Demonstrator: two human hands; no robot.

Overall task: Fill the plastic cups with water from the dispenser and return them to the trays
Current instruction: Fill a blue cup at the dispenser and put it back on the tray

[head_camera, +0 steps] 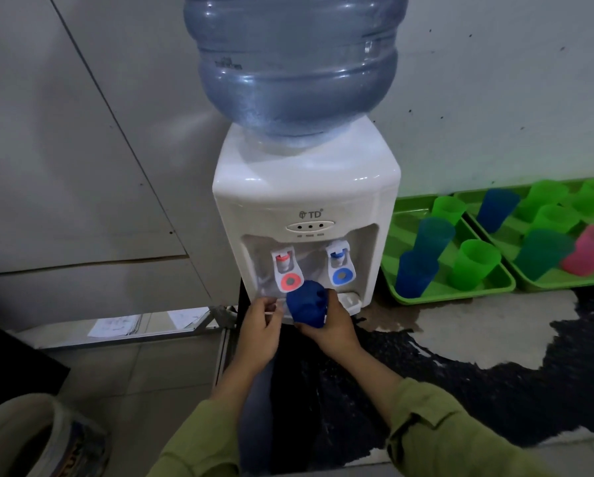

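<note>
Fingers (pixel 334 304) of the right hand (pixel 333 330) grip the blue cup (pixel 304 304), the left hand's (pixel 262 325) I cannot tell; held between the red tap (pixel 287 270) and blue tap (pixel 340 266), it could miss the stream and spill.

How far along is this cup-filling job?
Done: unclear. Cups stand mouth-up in the green trays, but their water levels cannot be seen. In hand: the right hand holds a blue cup at the dispenser, below its taps; the left hand is beside it. Left: fill it and return it to a tray.

We wear olive-green long sleeves: our left sleeve (pixel 199 449) at lower centre, our right sleeve (pixel 443 438) at lower right, cuff seamed.
</note>
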